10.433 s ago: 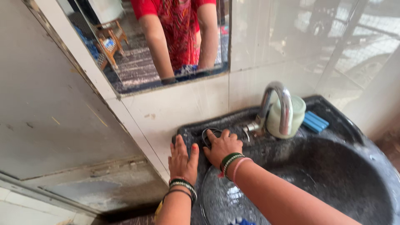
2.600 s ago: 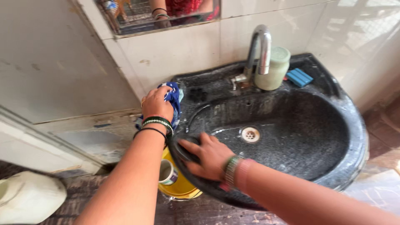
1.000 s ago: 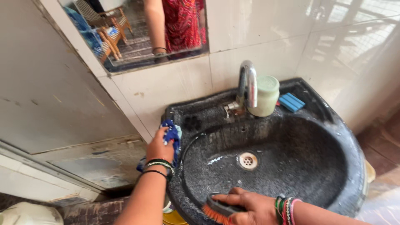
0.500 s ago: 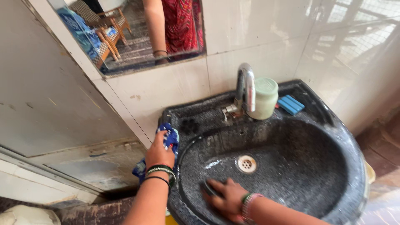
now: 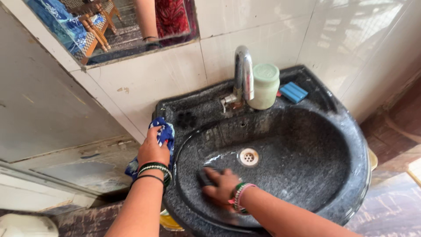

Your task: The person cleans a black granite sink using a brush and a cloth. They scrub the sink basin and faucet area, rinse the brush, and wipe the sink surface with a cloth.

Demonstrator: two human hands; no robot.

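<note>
My left hand (image 5: 153, 151) rests on the left rim of a black speckled sink (image 5: 359, 145), gripping a blue patterned cloth (image 5: 163, 131) that hangs over the edge. My right hand (image 5: 221, 186) is down inside the basin at its front left, pressing on a dark scrub brush (image 5: 204, 176) that is mostly hidden under my fingers. The round metal drain (image 5: 248, 156) lies just beyond that hand. Both wrists wear bangles.
A chrome tap (image 5: 243, 70) stands at the back of the sink, with a pale green jar (image 5: 265, 85) and a blue ridged block (image 5: 293, 92) beside it. A mirror (image 5: 109, 26) hangs on the tiled wall. Something yellow (image 5: 169, 221) sits under the sink.
My right hand has slid the brush from the basin's front edge up toward the left side near the drain. My left hand stays on the cloth at the rim.
</note>
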